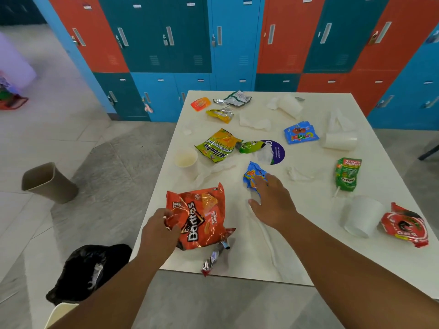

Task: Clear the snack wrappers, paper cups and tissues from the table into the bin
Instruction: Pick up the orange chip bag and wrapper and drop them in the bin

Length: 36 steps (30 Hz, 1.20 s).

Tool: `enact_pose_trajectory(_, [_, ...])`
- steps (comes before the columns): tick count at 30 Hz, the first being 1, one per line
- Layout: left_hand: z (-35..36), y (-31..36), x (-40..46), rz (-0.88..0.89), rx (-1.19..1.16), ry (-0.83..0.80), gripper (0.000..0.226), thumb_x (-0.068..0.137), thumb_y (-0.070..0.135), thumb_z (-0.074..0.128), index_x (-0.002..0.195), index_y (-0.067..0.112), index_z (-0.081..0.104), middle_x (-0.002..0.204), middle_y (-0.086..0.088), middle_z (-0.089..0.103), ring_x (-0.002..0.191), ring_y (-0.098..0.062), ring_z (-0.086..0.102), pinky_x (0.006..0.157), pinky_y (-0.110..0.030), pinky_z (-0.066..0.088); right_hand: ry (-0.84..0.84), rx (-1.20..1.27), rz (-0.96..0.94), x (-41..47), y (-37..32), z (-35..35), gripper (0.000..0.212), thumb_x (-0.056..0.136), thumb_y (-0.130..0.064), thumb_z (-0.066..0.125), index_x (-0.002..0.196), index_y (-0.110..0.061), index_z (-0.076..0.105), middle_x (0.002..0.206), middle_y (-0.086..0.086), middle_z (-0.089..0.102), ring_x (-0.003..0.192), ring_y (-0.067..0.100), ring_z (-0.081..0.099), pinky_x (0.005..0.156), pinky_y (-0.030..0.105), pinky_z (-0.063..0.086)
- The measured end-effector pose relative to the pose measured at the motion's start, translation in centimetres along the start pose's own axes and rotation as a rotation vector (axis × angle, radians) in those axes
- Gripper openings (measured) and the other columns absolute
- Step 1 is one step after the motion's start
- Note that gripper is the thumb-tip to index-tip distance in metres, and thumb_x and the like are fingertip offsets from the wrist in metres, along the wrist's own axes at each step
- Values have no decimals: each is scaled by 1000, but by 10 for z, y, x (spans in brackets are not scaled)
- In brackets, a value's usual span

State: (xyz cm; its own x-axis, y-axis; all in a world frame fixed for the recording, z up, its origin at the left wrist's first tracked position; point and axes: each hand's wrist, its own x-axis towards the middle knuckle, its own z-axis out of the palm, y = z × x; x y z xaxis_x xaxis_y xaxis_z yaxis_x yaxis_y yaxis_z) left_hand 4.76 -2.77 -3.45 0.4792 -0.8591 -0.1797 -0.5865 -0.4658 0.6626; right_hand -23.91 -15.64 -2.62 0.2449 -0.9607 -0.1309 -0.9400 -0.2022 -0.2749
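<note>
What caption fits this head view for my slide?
Left hand grips the Doritos bag while right hand reaches the blue wrapper on the littered table.

A person's right hand (270, 201) covers the near end of a crumpled blue snack wrapper (254, 175), its print too creased to read. The left hand (159, 231) hides one corner of the Doritos bag (199, 218). A purple round sticker (275, 151) lies partly under a green wrapper (250, 146) and a tissue (265, 154) (only its small print shows, too fine to read). At the left edge, a blurred purple and red shape (11, 74) is cut off. The black-lined bin (89, 273) is partly behind the left forearm.
</note>
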Motion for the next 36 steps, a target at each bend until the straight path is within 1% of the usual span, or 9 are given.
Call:
enact_pose_trajectory(3, [-3,-2,0,-24,2,12,25,87,41,71,105,36,53,93,14,65,77,-2,63,58,-19,43,-18,-35,0,13,0,3,78,96,-52,61,161,-24,26,169,12,23,155,32,22,121,44,32])
enact_pose_trajectory(6, [-4,-7,1,-42,-8,5,26,87,37,71,106,36,54,92,12,66,74,-3,65,56,-17,42,-47,-78,-5,22,1,6,76,98,-48,60,161,-24,26,167,11,27,153,32,26,117,44,36])
enact_pose_trajectory(11, [-11,-14,1,-69,-14,-1,27,87,32,73,106,36,54,88,11,68,71,-3,67,51,-10,42,-39,-60,12,25,-3,10,61,99,-25,58,155,-24,37,143,6,52,132,31,46,93,41,50])
enact_pose_trajectory(14, [-11,-15,-2,-85,-17,2,27,86,30,72,105,37,54,88,12,69,70,-1,66,50,-10,41,-25,-19,9,27,-1,11,55,96,-11,57,148,-25,46,131,7,56,121,30,50,78,37,47])
enact_pose_trajectory(17, [-9,-15,-5,-94,-22,-2,26,86,32,72,104,38,55,91,11,70,72,-1,67,51,-11,43,14,7,12,27,4,12,48,95,-5,55,139,-25,54,122,8,58,112,30,52,71,34,42])
enact_pose_trajectory(19, [-9,-15,-8,-91,-33,-6,28,85,33,73,105,38,55,93,11,70,72,0,68,51,-11,44,49,24,20,26,6,11,47,94,-2,55,136,-24,57,118,10,59,107,31,54,70,34,41])
enact_pose_trajectory(22, [-9,-14,-13,-73,-49,-13,30,85,30,72,108,37,54,96,9,70,75,-5,68,56,-18,48,86,58,24,23,6,7,52,92,0,57,139,-22,58,116,13,60,104,34,57,74,37,45])
enact_pose_trajectory(33, [-38,-14,-34,-16,-77,36,32,86,25,72,108,35,51,86,17,61,72,-4,63,52,-19,43,112,54,-11,-39,-48,-5,60,88,1,60,141,-25,54,116,9,58,106,30,56,70,32,42])
enact_pose_trajectory(36, [-51,-20,-43,-3,-94,45,33,86,25,72,109,35,51,87,18,60,72,-2,63,52,-16,42,121,78,-8,-64,-69,-6,60,87,1,59,140,-27,54,116,8,59,105,28,56,70,33,46])
